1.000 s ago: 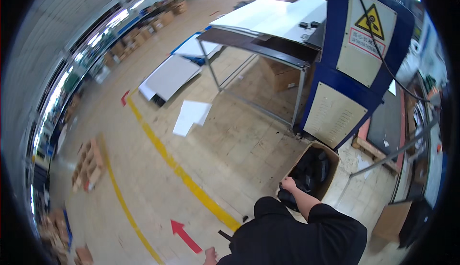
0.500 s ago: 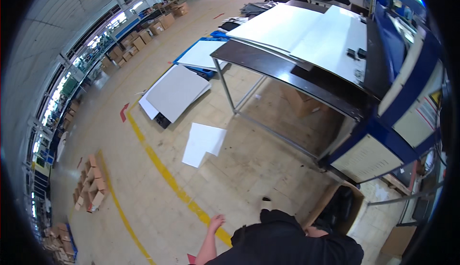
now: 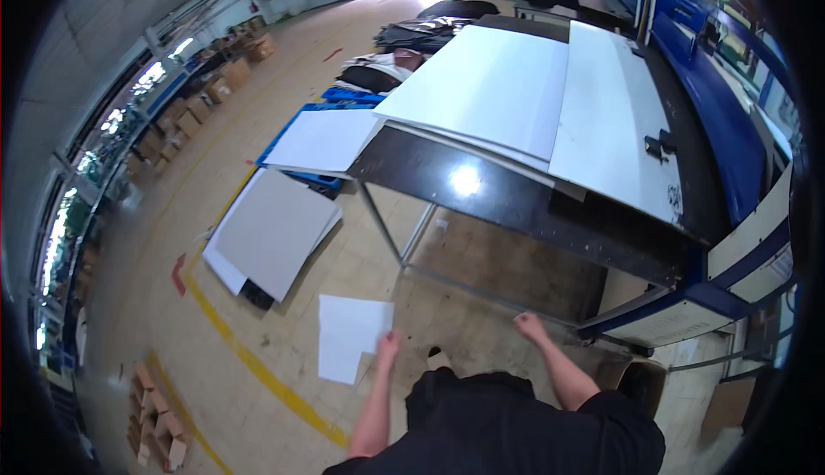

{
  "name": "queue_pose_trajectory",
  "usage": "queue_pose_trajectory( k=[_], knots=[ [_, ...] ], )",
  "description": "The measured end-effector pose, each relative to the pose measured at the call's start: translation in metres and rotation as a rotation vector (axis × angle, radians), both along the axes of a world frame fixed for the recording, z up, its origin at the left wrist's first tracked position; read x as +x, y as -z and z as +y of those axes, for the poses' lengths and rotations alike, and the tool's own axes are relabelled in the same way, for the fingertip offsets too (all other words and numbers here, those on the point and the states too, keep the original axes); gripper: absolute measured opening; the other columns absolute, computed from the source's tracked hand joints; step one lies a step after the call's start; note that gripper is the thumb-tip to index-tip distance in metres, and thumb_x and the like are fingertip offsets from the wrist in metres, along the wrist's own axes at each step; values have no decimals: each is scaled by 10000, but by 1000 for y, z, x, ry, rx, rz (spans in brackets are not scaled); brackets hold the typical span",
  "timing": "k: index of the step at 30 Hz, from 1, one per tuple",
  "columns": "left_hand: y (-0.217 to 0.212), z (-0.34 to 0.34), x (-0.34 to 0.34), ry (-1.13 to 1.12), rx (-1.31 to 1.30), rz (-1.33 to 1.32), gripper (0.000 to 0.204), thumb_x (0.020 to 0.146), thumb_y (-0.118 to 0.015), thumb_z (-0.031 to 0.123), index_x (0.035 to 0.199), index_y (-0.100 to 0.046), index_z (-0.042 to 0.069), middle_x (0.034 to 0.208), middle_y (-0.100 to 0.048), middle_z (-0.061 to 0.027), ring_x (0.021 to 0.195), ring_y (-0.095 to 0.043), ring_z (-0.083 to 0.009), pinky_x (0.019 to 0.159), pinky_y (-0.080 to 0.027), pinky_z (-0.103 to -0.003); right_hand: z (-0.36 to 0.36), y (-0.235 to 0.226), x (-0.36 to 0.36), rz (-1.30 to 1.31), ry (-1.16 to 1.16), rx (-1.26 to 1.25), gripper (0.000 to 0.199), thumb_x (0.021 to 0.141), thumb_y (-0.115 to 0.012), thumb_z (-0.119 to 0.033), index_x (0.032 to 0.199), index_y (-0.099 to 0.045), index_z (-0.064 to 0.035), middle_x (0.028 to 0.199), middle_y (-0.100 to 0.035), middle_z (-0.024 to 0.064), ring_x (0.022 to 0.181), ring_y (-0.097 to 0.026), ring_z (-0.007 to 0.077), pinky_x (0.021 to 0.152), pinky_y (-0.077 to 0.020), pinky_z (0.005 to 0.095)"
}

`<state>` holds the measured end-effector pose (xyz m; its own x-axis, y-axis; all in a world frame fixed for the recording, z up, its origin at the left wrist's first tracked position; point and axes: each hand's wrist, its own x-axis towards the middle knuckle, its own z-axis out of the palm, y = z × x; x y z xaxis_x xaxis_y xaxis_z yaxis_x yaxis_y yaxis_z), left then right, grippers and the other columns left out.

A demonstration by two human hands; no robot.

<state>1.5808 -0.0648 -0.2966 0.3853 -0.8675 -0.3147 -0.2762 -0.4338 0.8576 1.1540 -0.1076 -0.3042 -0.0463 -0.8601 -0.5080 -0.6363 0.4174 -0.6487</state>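
My left hand point(image 3: 389, 346) hangs in front of my body, its fingers curled in with nothing seen in them. Behind it in view, a white sheet point(image 3: 345, 329) with a notched corner lies on the floor. Further right, my right hand point(image 3: 530, 327) is closed in a loose fist and appears to hold nothing. Beyond it stands a dark-topped table point(image 3: 516, 204) on metal legs. Large white boards point(image 3: 490, 84) lie across that table, with small black clips point(image 3: 660, 144) on the rightmost one.
Grey and white boards point(image 3: 273, 226) lie stacked on the floor left of the table, near a blue pallet point(image 3: 296, 173). A blue and cream machine point(image 3: 679, 325) stands on the right beside a cardboard box point(image 3: 657, 380). Yellow lines point(image 3: 249, 363) cross the floor.
My view has shifted right and closer to the table. My right hand has come out forward from beside the box, and my left hand has risen ahead of my body.
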Motion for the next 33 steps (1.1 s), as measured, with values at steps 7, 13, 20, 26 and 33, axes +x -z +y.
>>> queue_pose_trajectory(
  k=[7, 13, 20, 26, 33],
  knots=[
    [-138, -345, 24, 201, -348, -91, 249, 882, -612, 250, 962, -678, 23, 815, -683, -94, 766, -636, -163, 720, -492, -303, -64, -99, 85, -388, -197, 1, 371, 919, -593, -328, 1121, -634, -20, 979, -685, 104, 932, -630, 197, 836, -488, 326],
    [-185, -522, 4, 351, -376, -156, 239, 855, -623, 253, 980, -690, 60, 924, -702, -116, 893, -671, -219, 787, -510, -331, -159, -174, 97, -637, 416, -397, 179, 944, -558, -146, 951, -638, 14, 791, -656, 47, 701, -589, 93, 637, -477, 249],
    [-151, -709, 57, 198, -378, -274, 343, 852, -466, 128, 1152, -611, 49, 948, -704, -138, 938, -663, -280, 843, -503, -391, -269, -213, 59, -133, 350, -575, 188, 949, -543, -159, 953, -664, -14, 775, -661, 43, 671, -581, 78, 631, -480, 235],
    [-131, -855, 119, 706, -266, -749, 311, 777, -488, 144, 974, -659, -24, 880, -673, -216, 858, -655, -357, 743, -515, -452, -261, -179, 79, -240, 676, -514, 175, 946, -544, -135, 954, -657, -1, 811, -660, 56, 702, -587, 85, 674, -487, 235],
    [-208, -866, 20, 817, 124, -310, 343, 772, -643, 340, 683, -647, 8, 612, -590, -76, 560, -572, -203, 504, -450, -357, -182, -160, 155, -386, 1231, -377, 217, 970, -527, -231, 992, -654, -56, 843, -669, 29, 719, -596, 78, 638, -457, 214]
  ],
)
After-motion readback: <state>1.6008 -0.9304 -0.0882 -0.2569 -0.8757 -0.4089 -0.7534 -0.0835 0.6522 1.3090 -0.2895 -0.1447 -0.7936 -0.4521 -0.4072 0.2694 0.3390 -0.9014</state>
